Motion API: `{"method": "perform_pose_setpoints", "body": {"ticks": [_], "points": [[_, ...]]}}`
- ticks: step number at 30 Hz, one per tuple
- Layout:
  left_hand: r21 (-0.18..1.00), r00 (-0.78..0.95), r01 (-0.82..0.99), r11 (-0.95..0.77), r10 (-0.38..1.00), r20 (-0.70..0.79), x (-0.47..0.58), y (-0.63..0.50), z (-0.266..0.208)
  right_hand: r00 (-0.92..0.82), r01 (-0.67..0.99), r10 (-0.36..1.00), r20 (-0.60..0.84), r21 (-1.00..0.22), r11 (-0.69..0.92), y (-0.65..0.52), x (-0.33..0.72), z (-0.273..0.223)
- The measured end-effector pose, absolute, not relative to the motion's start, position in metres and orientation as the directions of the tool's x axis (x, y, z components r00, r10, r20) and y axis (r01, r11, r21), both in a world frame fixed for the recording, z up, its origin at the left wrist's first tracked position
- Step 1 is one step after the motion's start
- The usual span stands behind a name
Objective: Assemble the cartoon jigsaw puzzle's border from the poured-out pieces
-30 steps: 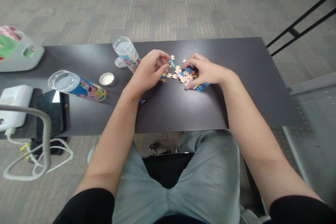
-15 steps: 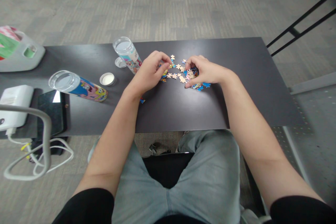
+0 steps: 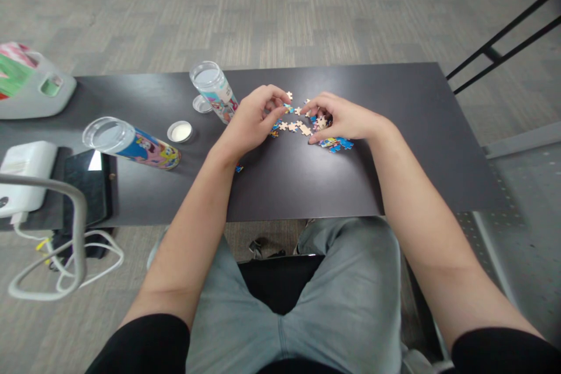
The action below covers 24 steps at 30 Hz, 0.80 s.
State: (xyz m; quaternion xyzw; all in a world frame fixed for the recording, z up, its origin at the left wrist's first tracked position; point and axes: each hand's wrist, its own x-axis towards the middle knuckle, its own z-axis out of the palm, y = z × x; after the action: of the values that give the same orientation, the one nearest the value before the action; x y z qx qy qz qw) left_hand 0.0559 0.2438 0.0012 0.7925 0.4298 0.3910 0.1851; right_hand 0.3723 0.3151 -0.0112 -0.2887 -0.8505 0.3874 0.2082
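Jigsaw puzzle pieces [image 3: 304, 129] lie in a loose cluster on the dark table, several with the tan back up and others with the coloured print up. My left hand [image 3: 258, 112] is at the cluster's left side, thumb and forefinger closed on a small blue-and-yellow puzzle piece [image 3: 288, 108]. Its palm hides part of the pieces. Around the right part of the pile arches my right hand [image 3: 335, 117], thumb and fingers apart, fingertips down among the pieces. Blue printed pieces [image 3: 339, 144] show below its thumb. A stray piece [image 3: 239, 168] lies beside my left forearm.
Left of my hands stand two clear printed canisters [image 3: 214, 93], [image 3: 135, 145], with two round lids [image 3: 179, 131], [image 3: 201, 104] close by. Farther left are a phone [image 3: 87, 184], a white charger [image 3: 28, 175] with cables and a white basket [image 3: 52, 102]. The table's front edge [image 3: 302, 219] borders my lap.
My right hand's fingers have moved slightly left over the pieces, and a few blue pieces under it have shifted right. My left hand has barely moved.
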Motion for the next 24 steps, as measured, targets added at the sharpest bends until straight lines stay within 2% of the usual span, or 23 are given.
{"method": "perform_pose_setpoints", "body": {"ticks": [3, 6, 13, 20, 24], "points": [[0.629, 0.322, 0.556, -0.544, 0.838, 0.440, 0.055, 0.245, 0.000, -0.735, 0.334, 0.669, 0.110, -0.800, 0.499, 0.314, 0.372, -0.013], [0.679, 0.303, 0.544, -0.493, 0.870, 0.389, 0.057, 0.244, 0.000, -0.716, 0.355, 0.690, 0.103, -0.798, 0.487, 0.310, 0.367, -0.011], [0.846, 0.242, 0.350, -0.402, 0.912, 0.332, 0.077, 0.242, -0.006, -0.689, 0.358, 0.685, 0.239, -0.709, 0.608, 0.295, 0.341, -0.004], [0.886, 0.169, 0.267, -0.378, 0.924, 0.343, 0.079, 0.246, -0.010, -0.657, 0.248, 0.696, 0.291, -0.788, 0.564, 0.292, 0.334, -0.004], [0.871, 0.132, 0.320, -0.372, 0.928, 0.348, 0.070, 0.247, -0.007, -0.635, 0.336, 0.729, 0.256, -0.759, 0.558, 0.295, 0.341, -0.003]]}}
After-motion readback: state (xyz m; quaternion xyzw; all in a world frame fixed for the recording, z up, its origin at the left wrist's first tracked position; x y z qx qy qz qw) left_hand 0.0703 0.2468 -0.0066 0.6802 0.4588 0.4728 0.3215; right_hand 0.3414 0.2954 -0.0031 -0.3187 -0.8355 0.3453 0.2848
